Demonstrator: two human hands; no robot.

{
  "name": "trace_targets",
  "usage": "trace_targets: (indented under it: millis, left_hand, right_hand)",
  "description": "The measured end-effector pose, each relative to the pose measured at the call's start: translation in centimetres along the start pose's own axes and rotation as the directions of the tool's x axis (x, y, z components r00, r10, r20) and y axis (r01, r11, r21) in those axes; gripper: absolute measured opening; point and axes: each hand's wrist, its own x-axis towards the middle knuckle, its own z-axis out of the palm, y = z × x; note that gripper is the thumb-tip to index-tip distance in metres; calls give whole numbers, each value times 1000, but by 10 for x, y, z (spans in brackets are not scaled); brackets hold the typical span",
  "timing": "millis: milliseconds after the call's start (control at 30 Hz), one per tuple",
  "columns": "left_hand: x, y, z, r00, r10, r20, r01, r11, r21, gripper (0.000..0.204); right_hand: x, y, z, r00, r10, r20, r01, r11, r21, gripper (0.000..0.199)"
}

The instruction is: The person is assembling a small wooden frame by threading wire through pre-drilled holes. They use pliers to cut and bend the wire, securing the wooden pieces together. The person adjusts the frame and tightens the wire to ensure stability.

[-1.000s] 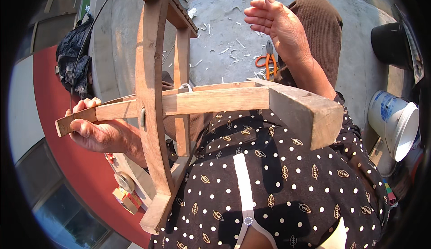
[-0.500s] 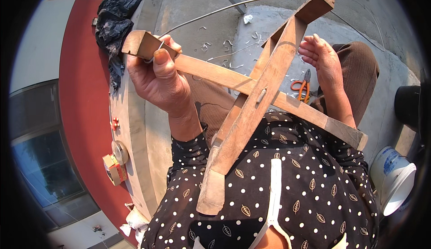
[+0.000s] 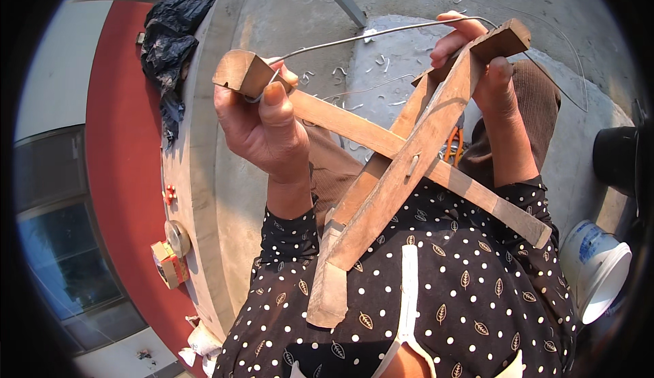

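A crossed wooden folding frame [image 3: 381, 204], like that of a small stool, leans against my dark dotted shirt. A small peg pins its legs where they cross. At the upper left, my left hand [image 3: 276, 143] is closed on the end bar, thumb pressed by a wire loop round it. From there the metal wire [image 3: 368, 35] arches across to the opposite end bar and trails beyond it. My right hand [image 3: 501, 99] is wrapped round that bar, fingers behind and thumb in front. Orange-handled pliers [image 3: 458, 143] lie beneath, partly hidden by the frame.
Short bits of bent wire [image 3: 388, 65] litter the concrete. A black plastic bag [image 3: 170, 44] lies on the ledge at left, with a roll of tape [image 3: 177, 238] and a small box [image 3: 167, 263] nearer. At right are a white bucket [image 3: 593, 269] and a black container [image 3: 615, 162].
My right hand has moved up from beside the frame and closed round its right end bar. The frame and my left hand have shifted slightly right and nearer to me.
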Motion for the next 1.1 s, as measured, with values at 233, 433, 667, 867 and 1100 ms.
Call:
trace_targets:
  millis: [233,433,667,867,1100]
  left_hand:
    - [-2,-11,12,993,121,-15,-117,979,169,47]
    - [-9,-17,18,992,120,-44,-110,976,185,50]
    - [-9,-26,22,993,118,17,-118,957,266,43]
    - [-10,-26,25,999,38,34,-46,961,272,46]
    - [-12,-19,14,984,-121,128,103,985,138,55]
  right_hand:
    - [-8,2,6,985,-35,-171,36,999,4,90]
    - [-15,4,3,978,-26,-209,19,999,-34,85]
    - [-25,7,0,971,-40,-237,24,997,-71,77]
    - [-29,10,3,948,-39,-315,40,999,-1,67]
    - [-31,7,4,934,38,-355,-33,999,20,63]
